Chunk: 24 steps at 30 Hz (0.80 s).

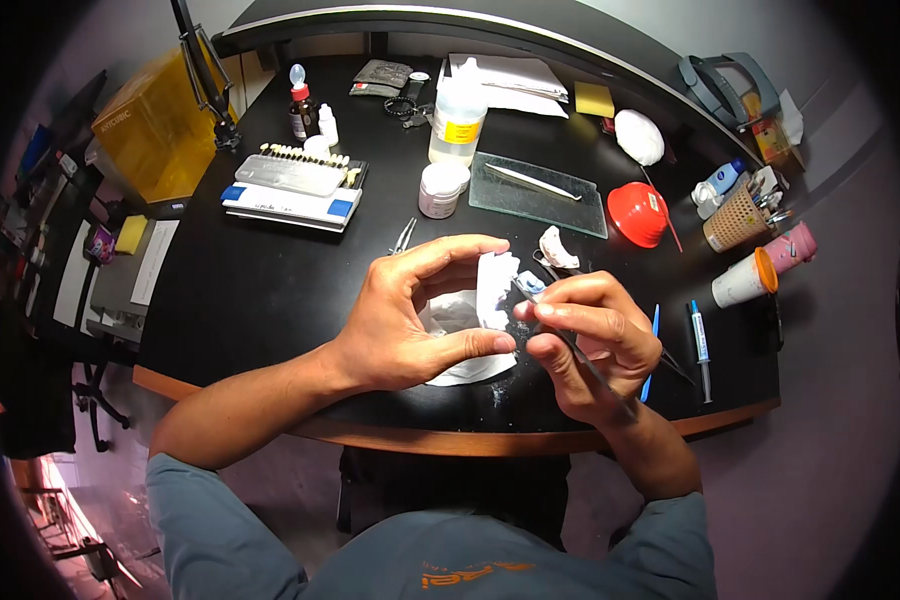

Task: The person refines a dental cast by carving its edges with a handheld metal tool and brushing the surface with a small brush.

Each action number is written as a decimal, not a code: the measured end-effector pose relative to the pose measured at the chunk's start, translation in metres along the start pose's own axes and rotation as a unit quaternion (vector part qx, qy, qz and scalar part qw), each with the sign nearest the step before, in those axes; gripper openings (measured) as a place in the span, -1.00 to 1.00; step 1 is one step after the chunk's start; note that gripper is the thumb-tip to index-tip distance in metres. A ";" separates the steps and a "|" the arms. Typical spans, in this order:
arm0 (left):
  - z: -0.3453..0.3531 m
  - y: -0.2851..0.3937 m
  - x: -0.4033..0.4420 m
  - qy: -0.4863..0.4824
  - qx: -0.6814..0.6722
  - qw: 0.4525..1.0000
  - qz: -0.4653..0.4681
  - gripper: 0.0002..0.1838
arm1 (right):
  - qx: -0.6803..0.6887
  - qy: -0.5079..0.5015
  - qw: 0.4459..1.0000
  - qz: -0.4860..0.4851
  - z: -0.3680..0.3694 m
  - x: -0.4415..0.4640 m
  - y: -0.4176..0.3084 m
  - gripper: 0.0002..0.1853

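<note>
My left hand (pixel 410 315) grips a white plaster dental cast (pixel 491 290) between fingertips and thumb, standing on edge above the table. My right hand (pixel 605 335) is closed round a slim dark metal hand tool (pixel 592 370), whose tip points at the cast's toothed side. A small pale-blue and white piece (pixel 533 284) shows by the right fingertips; I cannot tell whether they touch it. Behind it lies a second, curved white cast (pixel 559 248). Crumpled white tissue (pixel 470 371) lies beneath my left hand, and white crumbs are scattered on the black tabletop.
Behind my hands stand a white jar (pixel 442 190), a plastic bottle (pixel 457 125), a glass slab (pixel 540 208) with a white instrument, and a red bowl (pixel 638 215). A tooth shade guide (pixel 295 172) sits left. A syringe (pixel 701 350) and a cup (pixel 742 280) are right.
</note>
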<state>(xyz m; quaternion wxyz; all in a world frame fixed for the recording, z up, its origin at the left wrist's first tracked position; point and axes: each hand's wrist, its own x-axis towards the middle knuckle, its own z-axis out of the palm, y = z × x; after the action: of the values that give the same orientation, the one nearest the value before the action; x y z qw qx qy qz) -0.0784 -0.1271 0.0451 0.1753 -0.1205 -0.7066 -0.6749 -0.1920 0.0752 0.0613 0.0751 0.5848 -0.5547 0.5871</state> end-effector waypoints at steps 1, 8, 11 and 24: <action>0.000 0.000 0.000 0.004 0.000 1.000 -0.004 -0.17 | 0.002 0.000 1.000 -0.004 -0.001 0.001 0.001 -0.71; 0.002 0.003 -0.003 0.013 -0.032 0.998 -0.049 -0.18 | 0.103 0.039 0.992 0.056 0.007 -0.007 -0.003 -0.71; 0.005 0.001 -0.003 0.013 -0.055 0.997 -0.059 -0.18 | 0.049 0.039 0.997 0.048 0.008 -0.005 -0.008 -0.74; 0.016 0.003 -0.006 0.012 -0.096 0.994 -0.052 -0.19 | -0.019 0.043 0.997 -0.060 0.008 -0.003 -0.002 -0.73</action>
<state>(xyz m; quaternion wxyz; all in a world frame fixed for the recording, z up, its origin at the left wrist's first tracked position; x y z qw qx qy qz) -0.0733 -0.1109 0.0452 0.1358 -0.0916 -0.6415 -0.7495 -0.1848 0.0719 0.0575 0.1450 0.5898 -0.5259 0.5954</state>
